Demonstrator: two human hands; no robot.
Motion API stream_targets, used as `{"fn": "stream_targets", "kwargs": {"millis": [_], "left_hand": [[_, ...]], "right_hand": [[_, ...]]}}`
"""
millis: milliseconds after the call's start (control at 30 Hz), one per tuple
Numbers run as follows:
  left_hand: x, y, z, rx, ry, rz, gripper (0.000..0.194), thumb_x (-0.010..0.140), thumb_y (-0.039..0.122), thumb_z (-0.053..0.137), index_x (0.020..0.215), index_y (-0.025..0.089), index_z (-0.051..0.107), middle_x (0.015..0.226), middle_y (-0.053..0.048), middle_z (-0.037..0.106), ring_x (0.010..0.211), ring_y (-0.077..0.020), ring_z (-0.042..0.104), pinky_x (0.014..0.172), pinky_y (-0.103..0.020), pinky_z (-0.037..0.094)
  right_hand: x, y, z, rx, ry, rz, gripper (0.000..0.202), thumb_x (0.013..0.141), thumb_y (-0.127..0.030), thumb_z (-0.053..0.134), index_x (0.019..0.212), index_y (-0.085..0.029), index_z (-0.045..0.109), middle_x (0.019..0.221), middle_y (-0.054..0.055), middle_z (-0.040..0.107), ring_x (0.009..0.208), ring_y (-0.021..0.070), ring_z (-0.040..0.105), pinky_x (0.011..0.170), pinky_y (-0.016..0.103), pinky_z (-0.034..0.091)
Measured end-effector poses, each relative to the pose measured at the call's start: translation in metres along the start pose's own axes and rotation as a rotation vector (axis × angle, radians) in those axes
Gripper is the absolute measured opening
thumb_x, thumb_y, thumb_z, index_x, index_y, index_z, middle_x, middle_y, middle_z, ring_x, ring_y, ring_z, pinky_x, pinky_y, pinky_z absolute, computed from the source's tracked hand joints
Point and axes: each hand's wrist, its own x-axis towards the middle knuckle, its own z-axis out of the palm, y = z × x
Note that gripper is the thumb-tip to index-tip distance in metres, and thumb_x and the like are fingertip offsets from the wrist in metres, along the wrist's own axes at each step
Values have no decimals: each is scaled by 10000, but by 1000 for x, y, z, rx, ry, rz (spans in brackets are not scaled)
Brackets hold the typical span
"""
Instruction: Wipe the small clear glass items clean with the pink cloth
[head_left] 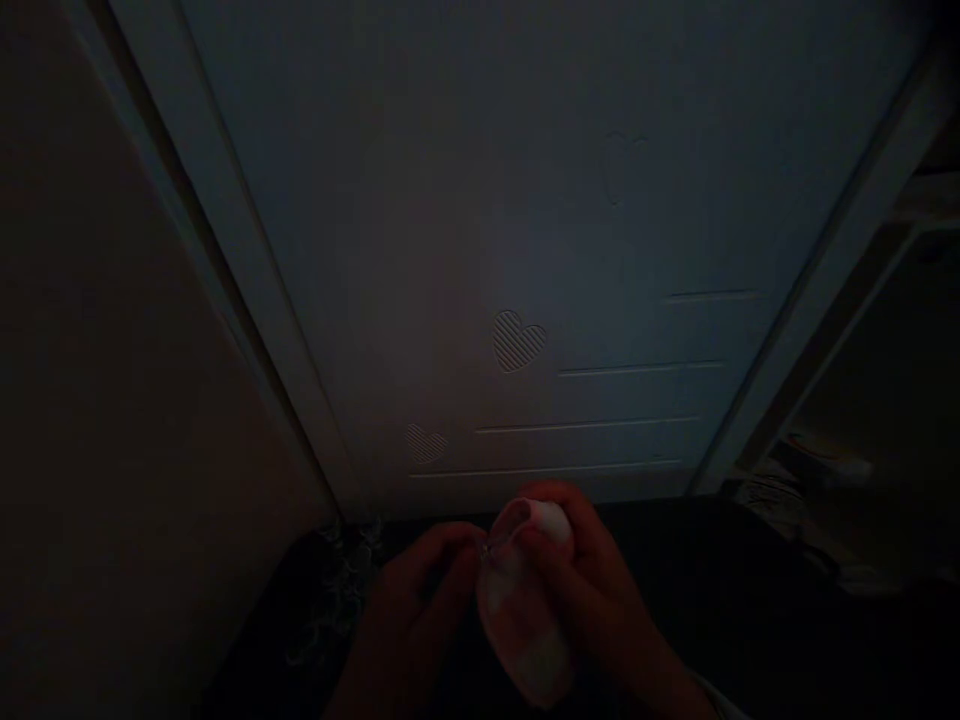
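The scene is very dark. Low in the middle, both my hands hold a small pale, soft object [525,610], perhaps a sock or a bit of cloth; I cannot tell which. My right hand [592,580] wraps its upper part, fingers curled over the top. My left hand [420,590] pinches its left edge.
A pale door or cupboard panel [525,250] with heart shapes [517,340] and thin horizontal lines stands straight ahead. A plain wall [112,400] runs along the left. Dark fabric [337,600] lies below my hands. Dim shelves or clutter [825,470] show at the right.
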Motion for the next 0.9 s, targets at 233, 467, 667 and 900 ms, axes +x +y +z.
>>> {"fn": "stream_targets", "kwargs": {"millis": [233,467,667,900], "left_hand": [[0,11,-2,-80,10,-84,224,789,415,667,882,238,766,890,-26,820,868,-237,743,791,-301,561],[-3,13,0,-35,1,-57,204,819,368,647,914,230,763,891,-23,814,875,-234,733,802,-311,551],[-4,8,2,-3,21,-22,162,819,341,659,899,245,764,861,-6,804,831,-216,727,761,-294,551],[-5,10,2,49,55,-8,197,806,364,664,920,242,770,875,-21,811,840,-226,734,772,-314,562]], "right_hand": [[2,-4,0,-194,-4,-46,133,835,-255,636,968,-250,639,852,2,664,763,177,642,675,282,519],[2,-7,2,-242,13,14,199,787,-257,658,984,-241,633,862,10,657,780,198,635,711,318,525],[3,-8,3,-271,42,78,275,747,-296,687,1009,-242,626,890,17,662,808,217,636,753,349,522],[3,-6,1,-260,-15,51,183,845,-319,619,1006,-234,596,872,20,635,798,208,624,712,329,515]]}}
